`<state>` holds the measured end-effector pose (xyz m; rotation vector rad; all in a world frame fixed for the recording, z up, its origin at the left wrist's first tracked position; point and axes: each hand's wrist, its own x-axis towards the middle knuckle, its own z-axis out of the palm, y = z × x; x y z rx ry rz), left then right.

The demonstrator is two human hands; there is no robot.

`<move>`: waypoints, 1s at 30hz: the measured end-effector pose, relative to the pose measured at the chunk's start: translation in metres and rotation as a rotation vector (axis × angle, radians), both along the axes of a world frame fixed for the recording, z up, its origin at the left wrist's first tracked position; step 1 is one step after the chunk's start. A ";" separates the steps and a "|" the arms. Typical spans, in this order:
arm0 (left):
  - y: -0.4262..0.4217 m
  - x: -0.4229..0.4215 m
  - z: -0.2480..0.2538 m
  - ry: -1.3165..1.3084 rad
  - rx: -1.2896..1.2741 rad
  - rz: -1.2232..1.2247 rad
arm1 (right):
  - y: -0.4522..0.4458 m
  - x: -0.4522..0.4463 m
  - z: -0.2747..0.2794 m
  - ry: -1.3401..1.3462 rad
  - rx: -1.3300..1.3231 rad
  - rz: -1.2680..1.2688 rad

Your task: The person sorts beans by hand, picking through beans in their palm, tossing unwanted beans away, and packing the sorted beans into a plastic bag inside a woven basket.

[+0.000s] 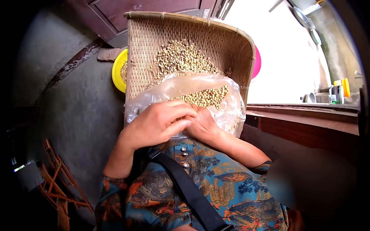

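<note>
A clear plastic bag [169,84] lies open across the near part of a woven bamboo winnowing basket [140,57]. Inside it is a heap of small pale yellow-green beans [208,96]. At the bag's near side, my left hand [160,121] has its fingers curled, with thumb and fingertips close together against my right hand. What those fingertips hold, if anything, is too small to make out. My right hand [203,125] reaches over the beans from the right, its fingers mostly hidden behind my left hand. Beyond the bag, more beans [185,57], some dark, lie loose in the basket.
Left of the basket, a yellow basin [118,71] holds beans or pieces like them. A pink rounded object [256,61] shows past its right rim. A wooden ledge [304,117] runs along the right, and a wooden folding frame [61,181] stands at lower left.
</note>
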<state>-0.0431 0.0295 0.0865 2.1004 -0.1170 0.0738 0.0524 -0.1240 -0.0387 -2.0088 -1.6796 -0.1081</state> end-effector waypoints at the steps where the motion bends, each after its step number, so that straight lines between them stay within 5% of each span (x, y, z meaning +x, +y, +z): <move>1: -0.002 0.004 0.009 -0.091 -0.067 0.005 | -0.003 0.005 0.004 0.225 -0.017 0.020; 3: -0.005 0.025 0.023 -0.397 0.328 0.244 | -0.005 0.014 0.036 0.653 -0.077 0.001; 4: 0.001 0.032 0.014 -0.344 0.428 0.281 | -0.003 0.015 0.059 0.854 -0.108 -0.058; 5: 0.007 0.038 0.005 -0.289 0.530 0.312 | -0.005 0.015 0.066 0.596 -0.125 -0.019; 7: 0.020 0.044 -0.040 -0.055 0.386 0.256 | -0.013 0.018 0.077 0.076 -0.144 0.046; 8: 0.018 0.045 -0.055 0.058 0.153 0.189 | -0.017 0.021 0.089 0.078 -0.135 0.106; 9: 0.010 0.041 -0.066 0.176 -0.085 0.118 | -0.019 0.023 0.094 0.121 -0.127 0.112; 12: -0.012 0.027 -0.074 -0.028 0.015 0.040 | -0.024 0.023 0.088 0.290 -0.106 0.123; 16: -0.020 0.025 -0.072 0.172 -0.470 0.248 | -0.024 0.033 0.080 0.434 -0.155 0.078; 19: -0.013 0.020 -0.055 0.425 -0.719 0.224 | -0.027 0.042 0.108 0.815 -0.313 0.090; 21: -0.027 0.017 -0.081 0.104 -0.519 0.196 | -0.035 0.051 0.120 1.231 -0.316 0.206; 23: -0.036 0.013 -0.099 0.118 -0.160 0.024 | -0.045 0.059 0.140 1.823 -0.171 0.281; 25: -0.038 0.013 -0.083 0.247 -0.130 -0.163 | -0.040 0.066 0.156 1.800 0.090 0.255; 30: -0.032 0.013 -0.076 0.262 -0.215 -0.355 | 0.017 0.127 0.140 1.549 -0.023 0.205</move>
